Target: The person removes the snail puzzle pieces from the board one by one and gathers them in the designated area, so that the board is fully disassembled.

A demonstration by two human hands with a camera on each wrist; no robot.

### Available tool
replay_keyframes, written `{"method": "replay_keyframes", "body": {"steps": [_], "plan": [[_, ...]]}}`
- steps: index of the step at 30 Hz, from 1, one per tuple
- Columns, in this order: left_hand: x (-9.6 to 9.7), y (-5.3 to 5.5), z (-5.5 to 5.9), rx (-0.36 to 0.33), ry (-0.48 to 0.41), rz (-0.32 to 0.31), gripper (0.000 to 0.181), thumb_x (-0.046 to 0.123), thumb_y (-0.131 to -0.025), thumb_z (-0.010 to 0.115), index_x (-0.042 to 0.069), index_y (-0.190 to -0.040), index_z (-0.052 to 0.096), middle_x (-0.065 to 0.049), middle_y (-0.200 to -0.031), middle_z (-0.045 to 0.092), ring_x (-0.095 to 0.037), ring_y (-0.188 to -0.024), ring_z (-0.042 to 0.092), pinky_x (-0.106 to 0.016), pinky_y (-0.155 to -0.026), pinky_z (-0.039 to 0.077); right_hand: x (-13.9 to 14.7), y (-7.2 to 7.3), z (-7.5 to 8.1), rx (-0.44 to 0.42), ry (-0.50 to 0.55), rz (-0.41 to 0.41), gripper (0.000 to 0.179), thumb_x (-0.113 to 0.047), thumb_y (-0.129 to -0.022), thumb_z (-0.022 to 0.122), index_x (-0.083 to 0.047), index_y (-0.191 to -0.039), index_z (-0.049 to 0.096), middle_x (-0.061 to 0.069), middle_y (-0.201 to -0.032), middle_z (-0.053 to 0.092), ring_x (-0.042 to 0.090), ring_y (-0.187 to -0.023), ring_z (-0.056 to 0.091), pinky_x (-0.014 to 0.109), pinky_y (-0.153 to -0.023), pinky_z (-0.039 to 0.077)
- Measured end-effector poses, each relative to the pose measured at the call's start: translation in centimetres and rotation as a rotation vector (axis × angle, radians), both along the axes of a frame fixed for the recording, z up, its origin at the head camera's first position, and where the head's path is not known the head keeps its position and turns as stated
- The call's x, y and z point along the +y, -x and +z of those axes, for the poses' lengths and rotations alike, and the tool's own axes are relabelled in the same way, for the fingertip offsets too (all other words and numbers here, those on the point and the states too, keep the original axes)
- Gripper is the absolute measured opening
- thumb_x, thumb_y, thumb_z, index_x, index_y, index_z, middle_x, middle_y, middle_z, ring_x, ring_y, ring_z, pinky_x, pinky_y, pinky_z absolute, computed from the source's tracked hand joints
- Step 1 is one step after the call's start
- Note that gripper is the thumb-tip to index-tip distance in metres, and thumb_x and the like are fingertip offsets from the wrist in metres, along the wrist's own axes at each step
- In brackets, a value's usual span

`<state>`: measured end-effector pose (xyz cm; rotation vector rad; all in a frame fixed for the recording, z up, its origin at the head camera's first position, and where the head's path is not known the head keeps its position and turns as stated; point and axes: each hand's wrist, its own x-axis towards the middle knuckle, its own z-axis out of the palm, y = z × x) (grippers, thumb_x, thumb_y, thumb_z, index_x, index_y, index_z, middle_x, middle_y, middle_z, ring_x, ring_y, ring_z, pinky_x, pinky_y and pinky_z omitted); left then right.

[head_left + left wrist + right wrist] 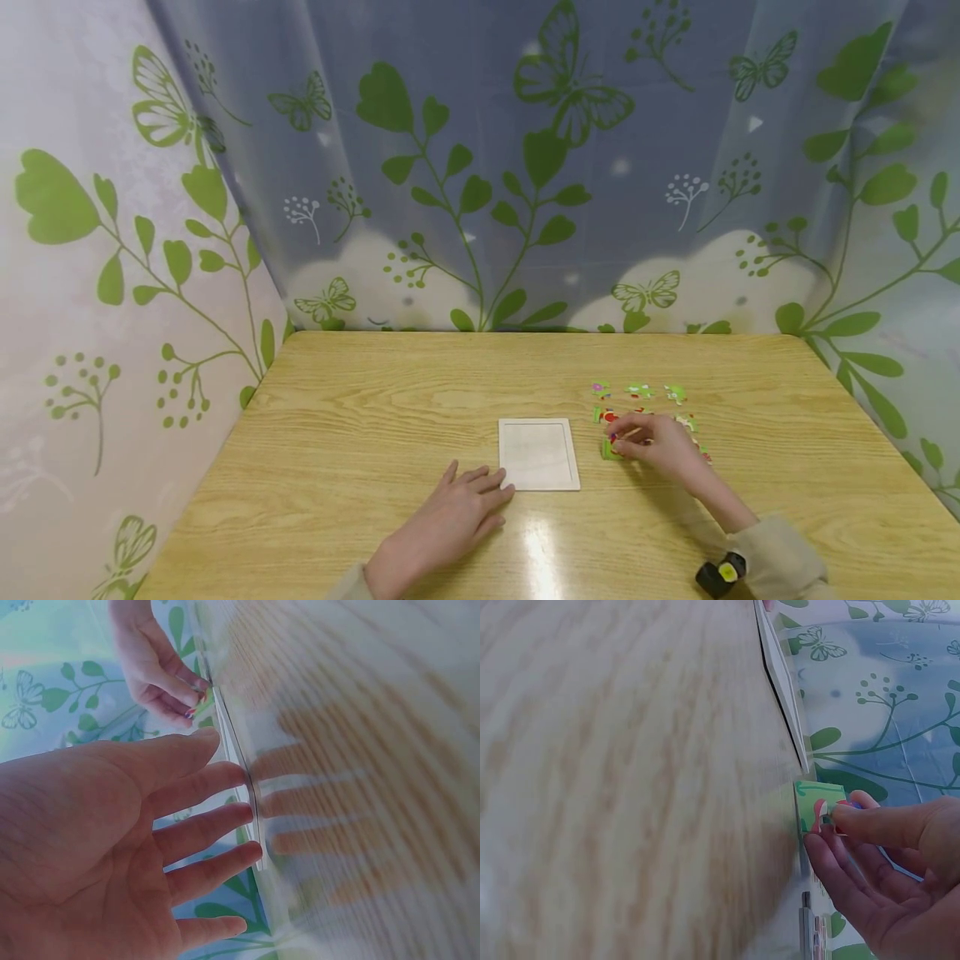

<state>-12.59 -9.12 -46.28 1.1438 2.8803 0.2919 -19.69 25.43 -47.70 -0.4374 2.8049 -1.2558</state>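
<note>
A square white puzzle frame point(573, 458) with a shallow bare middle lies flat on the table. My left hand point(453, 518) is spread at its near left corner; the fingertips point(250, 853) come right up to the frame's edge and the thumb is straight. To the right of the frame, my right hand point(663, 450) pinches a green puzzle piece point(810, 796) with red and white print between thumb and fingers. The piece is tilted up, and the fingers hide part of it. Other colourful puzzle pieces point(640, 390) lie in rows beyond and beside this hand, some covered by it.
The wooden table point(360, 400) runs back to a patterned curtain point(480, 208) with leaves and butterflies. Another patterned curtain point(135, 317) stands along the left side. A black strap-like device point(720, 575) is at my right wrist.
</note>
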Motion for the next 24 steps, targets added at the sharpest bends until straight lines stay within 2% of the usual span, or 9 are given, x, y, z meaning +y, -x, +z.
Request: {"method": "replay_keyframes", "body": {"steps": [7,15,22,24], "plan": [[-0.03,0.11,-0.23,0.022,-0.01,-0.009,0.042,0.03,-0.1,0.063,0.013,-0.138,0.064,-0.009,-0.146,0.057,-0.031,-0.134,0.054,-0.065,-0.11,0.038,-0.23,0.35,-0.17,0.034,-0.03,0.006,0.019,-0.006,-0.087,0.078,-0.008,-0.106,0.077,0.009,-0.099,0.076,0.021,-0.082,0.073,0.023,-0.064,0.053],[0.16,0.06,-0.07,0.001,0.011,0.008,0.043,0.03,-0.1,0.063,0.014,-0.139,0.063,-0.007,-0.147,0.056,-0.03,-0.136,0.053,-0.063,-0.112,0.037,-0.47,0.76,-0.26,0.027,-0.067,-0.023,0.019,-0.006,-0.087,0.077,-0.007,-0.106,0.077,0.009,-0.098,0.077,0.021,-0.083,0.074,0.024,-0.066,0.056],[0.22,0.16,-0.04,-0.007,0.011,0.009,0.042,0.03,-0.1,0.063,0.015,-0.139,0.063,-0.007,-0.148,0.055,-0.029,-0.136,0.052,-0.063,-0.112,0.037,-0.56,0.85,-0.28,0.013,-0.108,-0.044,0.019,-0.007,-0.087,0.077,-0.007,-0.107,0.078,0.007,-0.095,0.077,0.019,-0.081,0.072,0.024,-0.06,0.052],[0.2,0.22,-0.06,-0.01,0.003,0.011,0.042,0.029,-0.1,0.063,0.015,-0.139,0.063,-0.007,-0.147,0.056,-0.03,-0.136,0.052,-0.063,-0.112,0.036,-0.58,0.82,-0.25,0.012,-0.12,-0.046,0.02,-0.008,-0.088,0.077,-0.008,-0.108,0.078,0.007,-0.097,0.077,0.02,-0.082,0.072,0.025,-0.061,0.053]]}}
